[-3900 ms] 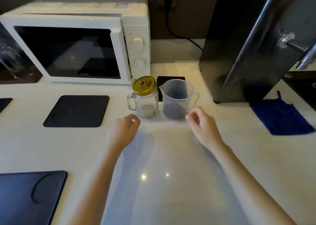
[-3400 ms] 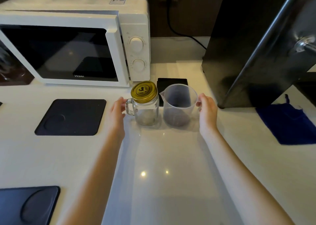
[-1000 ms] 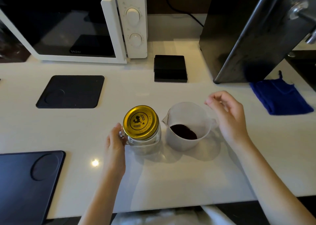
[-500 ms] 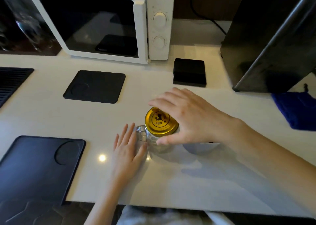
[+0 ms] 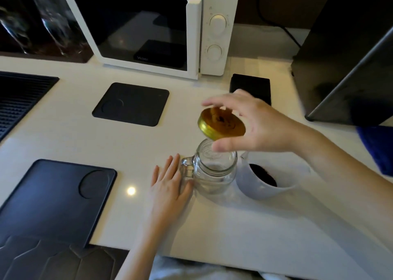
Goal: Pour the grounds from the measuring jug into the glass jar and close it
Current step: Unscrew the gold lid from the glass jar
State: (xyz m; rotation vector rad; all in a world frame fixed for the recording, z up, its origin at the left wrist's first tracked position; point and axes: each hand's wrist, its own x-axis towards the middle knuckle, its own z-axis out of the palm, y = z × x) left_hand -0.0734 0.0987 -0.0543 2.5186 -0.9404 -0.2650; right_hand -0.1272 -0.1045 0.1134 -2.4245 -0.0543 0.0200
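A clear glass jar (image 5: 214,169) with a side handle stands uncovered on the white counter, near the front edge. My right hand (image 5: 255,126) holds its gold lid (image 5: 221,124) tilted just above the jar's mouth. My left hand (image 5: 170,186) lies flat on the counter with fingers spread, its thumb side against the jar's handle. Right beside the jar stands a translucent measuring jug (image 5: 268,179) with dark grounds (image 5: 263,174) in its bottom; my right forearm passes over its far side.
A white microwave (image 5: 148,24) stands at the back, a tall black appliance (image 5: 350,52) at the right. Black mats (image 5: 131,103) (image 5: 53,199) lie to the left, a small black box (image 5: 251,86) behind the jar, a blue cloth (image 5: 378,150) at the right edge.
My right hand, which lay over the lid on the jar half a second ago, has lifted the lid off. The jar now stands uncovered. My left hand stays by the handle.
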